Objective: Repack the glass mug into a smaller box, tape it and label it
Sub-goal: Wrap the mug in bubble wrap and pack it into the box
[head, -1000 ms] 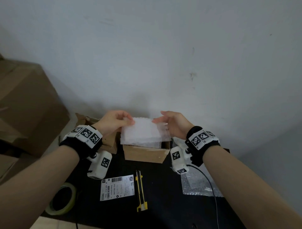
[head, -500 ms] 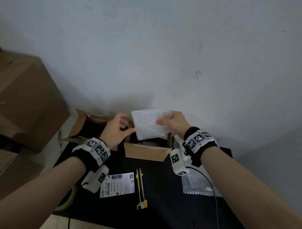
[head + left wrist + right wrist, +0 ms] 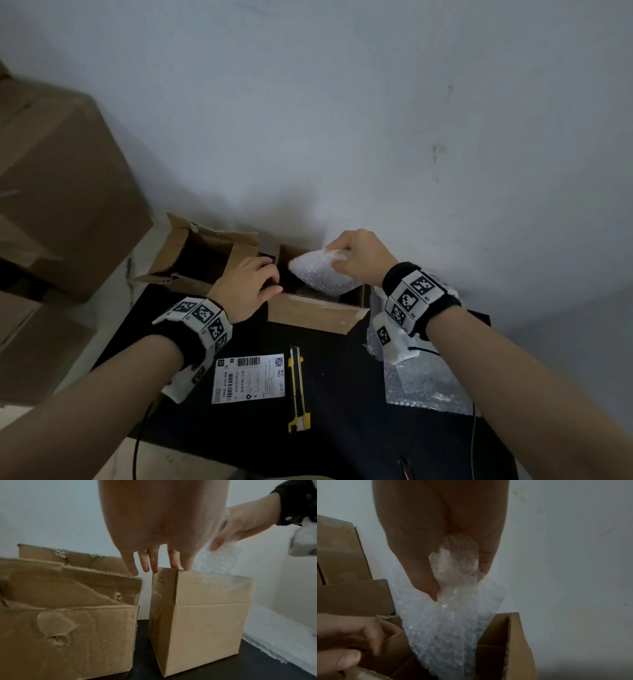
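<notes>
Large cardboard cartons [image 3: 58, 192] stacked beside the black table [image 3: 342, 428]

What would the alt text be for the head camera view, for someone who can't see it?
The right hand pinches a bubble wrap bundle at its top, its lower end inside the small open cardboard box, while the left hand grips the box's left edge. On the black table in front lie a shipping label, a yellow utility knife and a bubble wrap sheet.

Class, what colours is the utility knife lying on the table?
The utility knife is yellow and black, clearest in the head view.
</notes>
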